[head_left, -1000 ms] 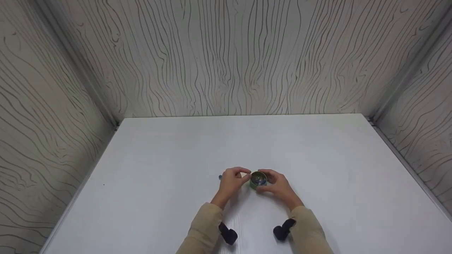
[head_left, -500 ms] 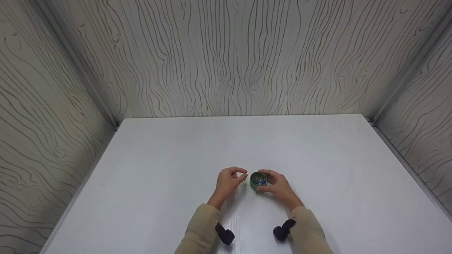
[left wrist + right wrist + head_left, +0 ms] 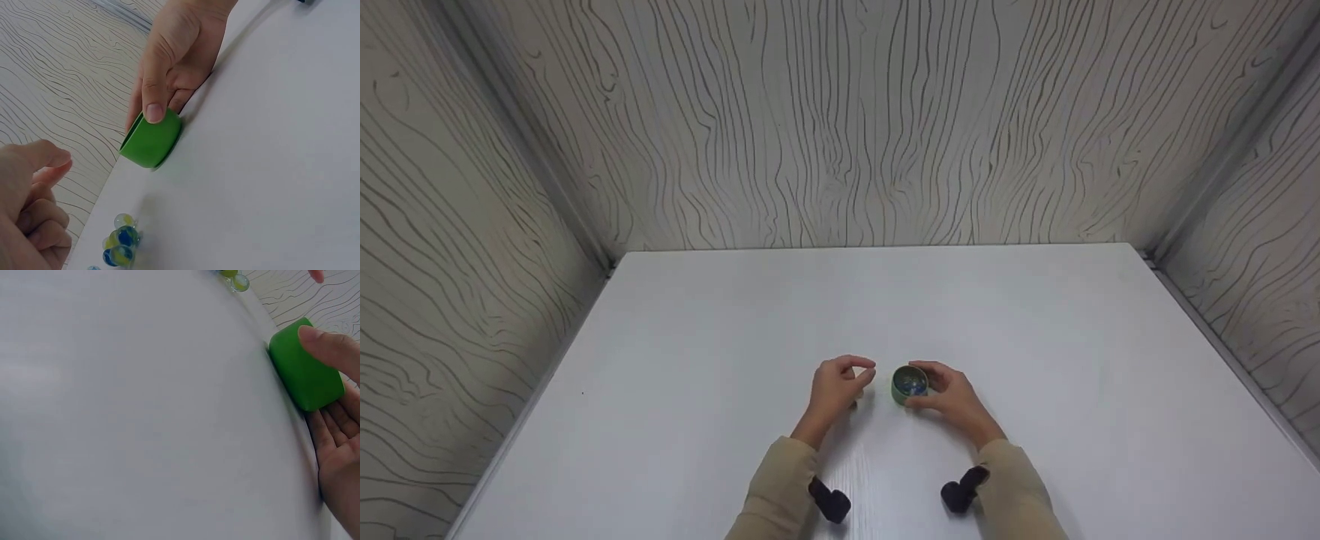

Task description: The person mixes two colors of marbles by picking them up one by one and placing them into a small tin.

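Note:
A small green cup (image 3: 901, 390) stands on the white table, with bluish glassy things inside. My right hand (image 3: 956, 397) grips it, thumb on the near side and fingers round the far side, as the left wrist view also shows. To the left of the cup, my left hand (image 3: 832, 390) is held with curled fingers. Its thumb and forefinger tips lie close together, with nothing visible between them. In the left wrist view, several clear marbles (image 3: 121, 242) with blue and yellow swirls sit clustered near the left fingers (image 3: 45, 216). The left palm's inside is partly hidden.
A white table (image 3: 697, 337) spreads out around both hands. Behind it and at the sides rise panels (image 3: 840, 127) with a wood-grain pattern. Dark wrist devices (image 3: 829, 501) sit at both sleeves.
My left hand has drawn away from the cup's rim toward the left. A blue marble seen left of that hand earlier is now out of sight. The right hand and cup have stayed put.

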`<state>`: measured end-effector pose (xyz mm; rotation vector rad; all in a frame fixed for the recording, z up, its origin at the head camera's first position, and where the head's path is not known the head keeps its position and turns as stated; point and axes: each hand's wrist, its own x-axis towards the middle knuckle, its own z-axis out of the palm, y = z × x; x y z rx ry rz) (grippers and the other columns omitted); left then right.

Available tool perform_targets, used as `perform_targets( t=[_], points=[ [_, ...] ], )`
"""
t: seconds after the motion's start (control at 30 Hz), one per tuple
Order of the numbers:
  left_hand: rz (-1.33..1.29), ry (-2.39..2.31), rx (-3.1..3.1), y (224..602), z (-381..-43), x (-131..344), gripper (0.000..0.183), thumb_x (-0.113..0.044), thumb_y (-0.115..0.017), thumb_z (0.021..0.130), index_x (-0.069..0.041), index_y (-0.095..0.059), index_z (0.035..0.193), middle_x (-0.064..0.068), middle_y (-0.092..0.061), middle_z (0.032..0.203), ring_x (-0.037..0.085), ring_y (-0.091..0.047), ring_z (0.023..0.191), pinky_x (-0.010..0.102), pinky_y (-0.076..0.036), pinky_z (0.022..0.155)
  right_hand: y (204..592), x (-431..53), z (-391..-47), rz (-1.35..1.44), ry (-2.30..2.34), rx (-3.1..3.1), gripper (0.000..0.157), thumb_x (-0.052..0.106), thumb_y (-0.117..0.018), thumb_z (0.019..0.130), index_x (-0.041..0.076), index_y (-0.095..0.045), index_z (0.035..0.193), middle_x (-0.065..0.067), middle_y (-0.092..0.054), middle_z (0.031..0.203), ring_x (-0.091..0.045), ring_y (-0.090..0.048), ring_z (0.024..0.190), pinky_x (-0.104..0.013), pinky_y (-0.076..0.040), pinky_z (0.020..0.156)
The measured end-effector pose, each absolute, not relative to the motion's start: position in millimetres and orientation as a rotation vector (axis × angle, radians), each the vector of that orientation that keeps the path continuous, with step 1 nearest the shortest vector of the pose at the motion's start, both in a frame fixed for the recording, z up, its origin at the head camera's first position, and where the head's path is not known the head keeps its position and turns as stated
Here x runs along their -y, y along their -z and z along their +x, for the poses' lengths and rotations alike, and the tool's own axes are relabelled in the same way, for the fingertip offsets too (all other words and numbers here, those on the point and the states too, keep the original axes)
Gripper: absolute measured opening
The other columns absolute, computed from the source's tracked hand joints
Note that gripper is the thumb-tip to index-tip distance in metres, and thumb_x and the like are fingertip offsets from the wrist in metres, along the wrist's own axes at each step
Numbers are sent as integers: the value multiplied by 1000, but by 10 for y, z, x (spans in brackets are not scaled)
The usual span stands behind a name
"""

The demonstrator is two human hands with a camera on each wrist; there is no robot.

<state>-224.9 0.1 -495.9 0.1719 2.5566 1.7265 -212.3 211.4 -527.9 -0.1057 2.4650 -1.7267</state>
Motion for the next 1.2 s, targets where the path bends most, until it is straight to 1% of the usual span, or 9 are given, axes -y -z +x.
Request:
perform_targets(
  t=[0.17,0.37,0.63,0.77,0.87,1.0,1.1,1.2],
  points=[
    [160,-1731,-2581,4953,-2239,41,17,-15,-68,86,-5,-74,98,-7,-34,56,8,-32,51,18,-27,50,5281,-2121,-2126,-113,1725,-2458,68,16,-81,75,1,-52,134,-21,-54,138,-38,-48,133,-47,-35,113],
    [118,-1725,-2586,4948,-2250,96,16,-16,-67,88,-7,-74,99,-5,-37,62,10,-36,58,18,-31,53,5280,-2114,-2134,-99,1717,-2459,67,15,-81,74,2,-53,134,-20,-54,138,-37,-49,134,-46,-35,113],
    [59,-1745,-2550,4944,-2276,160,15,-16,-67,88,-7,-74,99,-4,-39,63,10,-38,60,19,-33,54,5276,-2120,-2132,-101,1718,-2460,68,16,-81,74,1,-52,133,-22,-52,139,-39,-48,133,-47,-35,113],
    [34,-1757,-2556,4951,-2278,200,16,-16,-67,89,-7,-74,100,-4,-40,66,11,-40,62,19,-34,57,5272,-2122,-2110,-129,1707,-2497,67,19,-82,73,3,-55,131,-21,-54,137,-38,-51,131,-44,-39,111],
    [33,-1781,-2562,4965,-2284,232,16,-14,-67,88,-5,-74,100,-4,-39,65,10,-39,61,19,-33,56,5269,-2123,-2101,-143,1709,-2516,66,20,-83,72,3,-56,130,-20,-56,135,-37,-53,129,-45,-40,109],
    [51,-1816,-2562,4984,-2299,271,17,-12,-68,87,-3,-73,99,-6,-37,60,7,-35,56,18,-31,54,5251,-2124,-2098,-131,1728,-2470,68,19,-83,73,3,-54,132,-21,-55,136,-39,-50,131,-49,-35,112],
    [61,-1818,-2578,4997,-2310,291,17,-12,-68,86,-2,-73,99,-8,-34,56,6,-32,52,18,-29,52,5247,-2122,-2100,-117,1726,-2447,69,16,-81,74,1,-51,134,-22,-53,138,-39,-48,133,-49,-34,113],
    [44,-1809,-2597,5015,-2313,307,15,-11,-69,86,-3,-74,97,-9,-34,55,5,-31,51,17,-29,51,5252,-2113,-2101,-94,1733,-2440,68,14,-81,75,0,-51,134,-22,-53,138,-39,-48,133,-48,-35,113]
  ],
)
